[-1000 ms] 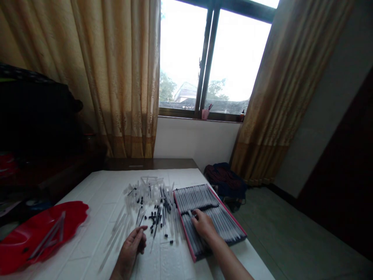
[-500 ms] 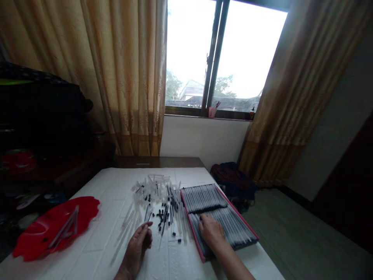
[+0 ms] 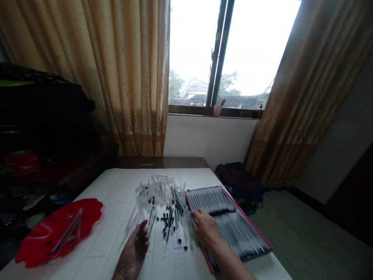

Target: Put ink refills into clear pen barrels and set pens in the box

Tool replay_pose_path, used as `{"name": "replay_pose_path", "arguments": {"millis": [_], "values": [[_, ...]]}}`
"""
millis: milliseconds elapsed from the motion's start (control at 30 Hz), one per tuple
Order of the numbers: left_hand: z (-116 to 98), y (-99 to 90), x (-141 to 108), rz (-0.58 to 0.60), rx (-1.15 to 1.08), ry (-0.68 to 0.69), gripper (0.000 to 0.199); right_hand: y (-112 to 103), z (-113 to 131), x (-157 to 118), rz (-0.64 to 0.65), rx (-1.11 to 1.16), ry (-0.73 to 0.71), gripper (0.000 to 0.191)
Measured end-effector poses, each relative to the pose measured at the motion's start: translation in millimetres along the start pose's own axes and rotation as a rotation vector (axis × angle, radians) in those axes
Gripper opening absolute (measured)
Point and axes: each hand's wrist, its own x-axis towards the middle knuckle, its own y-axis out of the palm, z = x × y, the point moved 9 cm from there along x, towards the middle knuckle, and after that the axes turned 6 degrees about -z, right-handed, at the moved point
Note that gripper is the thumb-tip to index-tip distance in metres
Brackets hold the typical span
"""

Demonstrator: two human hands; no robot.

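Observation:
My left hand (image 3: 134, 245) is palm up at the table's near side, fingers loosely curled, beside thin dark sticks; whether its fingertips hold one is unclear. My right hand (image 3: 205, 228) is over the left edge of a pink-rimmed tray (image 3: 208, 259), its fingers bent and pressed together; anything in them is too small to make out. Two rows of clear tubes with dark ends (image 3: 239, 229) fill the tray. Between the hands lie scattered small black caps (image 3: 164, 223) and dark rods (image 3: 176, 218). Loose clear tubes (image 3: 160, 181) are piled behind them.
A red scalloped dish (image 3: 32, 247) with a few clear tubes stands at the left of the white table (image 3: 101, 194). Dark cloth items (image 3: 239, 181) sit beyond the right edge. A pink cup (image 3: 217, 110) is on the window sill.
My right hand has moved left from over the tube rows to the tray's left edge. My left hand's fingers have turned slightly upward. The whole view has shifted a little.

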Motion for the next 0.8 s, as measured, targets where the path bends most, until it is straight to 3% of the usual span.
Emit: {"name": "replay_pose_path", "arguments": {"millis": [100, 167, 233, 333, 433, 567, 700, 800], "values": [[-35, 17.7, 16, 0.058, 0.165, 0.045, 0.020, 3, 15, 26, -0.003, 0.043, -0.066, 0.023], [-78, 33.0, 35, 0.060, 0.478, 0.282, 0.023, 5, 25, 51, -0.008, 0.064, -0.104, 0.025], [-114, 55.9, 59, 0.040, 1.033, 0.567, 0.042, 8, 36, 81, -0.009, 0.081, -0.137, 0.028], [-141, 71.9, 109, -0.020, 1.281, 0.653, 0.059, 19, 51, 129, 0.001, 0.094, -0.169, 0.032], [-146, 79.5, 157, -0.067, 1.455, 0.666, 0.070, 40, 60, 174, 0.034, 0.100, -0.173, 0.040], [-132, 84.7, 204, -0.093, 1.676, 0.646, 0.076, 77, 67, 224, 0.113, 0.105, -0.153, 0.049], [-117, 90.1, 231, -0.121, 1.858, 0.632, 0.079, 110, 73, 257, 0.180, 0.108, -0.142, 0.055], [-105, 95.7, 239, -0.106, 1.958, 0.643, 0.079, 130, 77, 267, 0.215, 0.111, -0.129, 0.058]]}}
